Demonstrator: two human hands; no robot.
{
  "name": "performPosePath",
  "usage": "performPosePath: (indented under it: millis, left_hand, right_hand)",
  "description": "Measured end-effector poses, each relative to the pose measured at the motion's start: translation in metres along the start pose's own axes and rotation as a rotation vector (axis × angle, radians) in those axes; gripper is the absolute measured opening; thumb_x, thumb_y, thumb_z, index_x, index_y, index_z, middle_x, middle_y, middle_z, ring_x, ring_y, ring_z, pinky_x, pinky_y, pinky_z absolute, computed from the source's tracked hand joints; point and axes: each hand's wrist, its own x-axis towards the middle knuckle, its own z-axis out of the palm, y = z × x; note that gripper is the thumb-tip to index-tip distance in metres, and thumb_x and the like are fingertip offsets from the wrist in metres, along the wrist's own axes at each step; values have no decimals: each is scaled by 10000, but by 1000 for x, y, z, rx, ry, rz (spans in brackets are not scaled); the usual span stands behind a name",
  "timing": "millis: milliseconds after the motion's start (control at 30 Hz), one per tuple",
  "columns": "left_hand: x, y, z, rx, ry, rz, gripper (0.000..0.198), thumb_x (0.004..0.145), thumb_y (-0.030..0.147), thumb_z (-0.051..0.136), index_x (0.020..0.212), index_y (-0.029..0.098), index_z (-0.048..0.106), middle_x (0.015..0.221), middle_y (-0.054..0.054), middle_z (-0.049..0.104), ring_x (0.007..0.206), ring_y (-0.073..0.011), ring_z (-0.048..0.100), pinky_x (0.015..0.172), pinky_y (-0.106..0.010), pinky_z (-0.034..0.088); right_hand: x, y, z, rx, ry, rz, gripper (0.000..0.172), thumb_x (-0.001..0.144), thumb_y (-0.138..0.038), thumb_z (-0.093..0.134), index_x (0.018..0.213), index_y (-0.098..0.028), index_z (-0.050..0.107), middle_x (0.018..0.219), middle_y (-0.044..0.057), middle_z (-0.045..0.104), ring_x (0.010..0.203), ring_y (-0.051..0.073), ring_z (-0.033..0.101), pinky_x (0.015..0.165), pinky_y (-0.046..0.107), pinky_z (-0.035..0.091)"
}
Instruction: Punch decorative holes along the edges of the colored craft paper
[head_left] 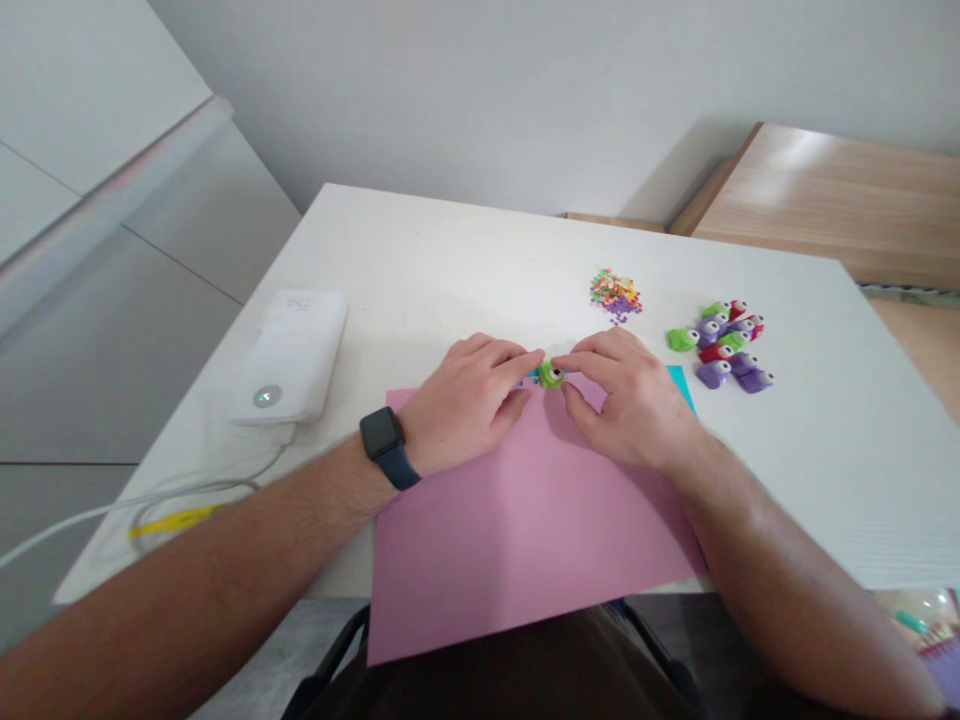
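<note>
Between my two hands is a small green clay figure (pixel 550 376) with a single white eye, at the upper edge of a pink paper sheet (pixel 525 540). My right hand (pixel 634 395) grips its right side with thumb and index finger. From the left, my left hand (pixel 476 395) steadies it, the index fingertip at its top left and the thumb lower down. Small blue bits lie by the left fingertips, partly hidden. A blue sheet (pixel 681 385) shows from under the pink one, behind my right hand.
A pile of colourful confetti pieces (pixel 616 294) lies beyond my hands on the white table (pixel 450 260). To the right sit several green, purple and red clay figures (pixel 724 345) with eyes. At left are a white power bank (pixel 292 355) and a cable (pixel 187 490).
</note>
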Motion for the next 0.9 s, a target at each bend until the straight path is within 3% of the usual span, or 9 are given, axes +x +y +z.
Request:
performPosePath:
  millis: [333,900]
  left_hand:
    - [1,-7,5,35,-12,-53,301,1020,242,509,1278,172,646,1122,-106,709,1080,-275,623,999,-460,480]
    - [4,-6,6,-12,1,-95,205,994,218,547,1147,171,674,1014,-84,721,996,-264,640,926,-429,490]
  right_hand:
    - [2,0,4,-12,-45,5,169,964,-230,593,1045,-208,739,1021,115,729,960,274,646,900,460,527]
    - [2,0,6,15,-59,10,143,958,-215,599,1052,-201,706,1030,110,728,990,271,652,919,445,528]
